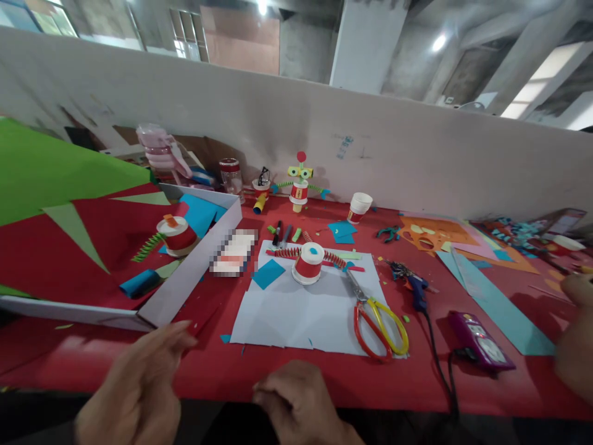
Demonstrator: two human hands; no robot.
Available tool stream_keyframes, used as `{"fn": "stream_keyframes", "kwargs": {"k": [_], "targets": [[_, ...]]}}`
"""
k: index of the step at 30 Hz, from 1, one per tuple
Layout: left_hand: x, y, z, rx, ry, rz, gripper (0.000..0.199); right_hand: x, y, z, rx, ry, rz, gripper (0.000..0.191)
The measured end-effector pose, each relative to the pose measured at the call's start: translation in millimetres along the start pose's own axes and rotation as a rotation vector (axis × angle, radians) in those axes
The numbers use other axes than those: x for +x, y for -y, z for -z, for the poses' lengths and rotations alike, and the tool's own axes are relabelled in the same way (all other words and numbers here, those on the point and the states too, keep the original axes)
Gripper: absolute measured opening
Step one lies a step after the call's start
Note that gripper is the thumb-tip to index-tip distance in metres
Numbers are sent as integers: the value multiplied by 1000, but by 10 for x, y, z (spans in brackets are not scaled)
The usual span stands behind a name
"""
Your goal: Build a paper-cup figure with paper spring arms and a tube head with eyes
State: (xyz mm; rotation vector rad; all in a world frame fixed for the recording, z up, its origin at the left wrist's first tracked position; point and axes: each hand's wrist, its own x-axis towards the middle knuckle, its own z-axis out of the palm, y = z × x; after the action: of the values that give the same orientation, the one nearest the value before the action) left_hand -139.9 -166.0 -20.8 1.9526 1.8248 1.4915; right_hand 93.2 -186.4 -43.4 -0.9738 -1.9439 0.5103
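My left hand (139,380) hovers over the table's front edge at lower left, fingers stretched out and holding nothing visible. My right hand (303,398) is at the front edge below the white paper (287,318), its fingers curled closed with nothing showing in them. An upside-down red-and-white paper cup (307,264) with a blue piece on top and folded striped paper arms stands on the paper. Beside it lie a blue paper square (269,274) and scissors (373,315) with red and yellow handles.
A glue gun (416,287) and purple power strip (480,341) lie right, near another person's hand (577,334). A box (189,272) holding a cup figure is left. A finished-looking figure (299,191) and stacked cups (360,207) stand behind.
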Motion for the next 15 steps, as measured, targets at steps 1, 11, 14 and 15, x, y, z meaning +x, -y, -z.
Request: {"fn": "stream_keyframes", "kwargs": {"k": [1,11,14,15], "targets": [[55,-63,-86,40,19,-3,49,-1,-39,95,-13,-59,-28,33],[-290,-223,-747,182,317,-307,50,-243,-282,690,-214,-313,-252,32],[-515,-86,-630,179,250,-362,42,-270,-340,685,-254,-367,-173,27],[-563,-16,-572,193,218,-381,38,-279,-362,682,-275,-375,-144,25]]}}
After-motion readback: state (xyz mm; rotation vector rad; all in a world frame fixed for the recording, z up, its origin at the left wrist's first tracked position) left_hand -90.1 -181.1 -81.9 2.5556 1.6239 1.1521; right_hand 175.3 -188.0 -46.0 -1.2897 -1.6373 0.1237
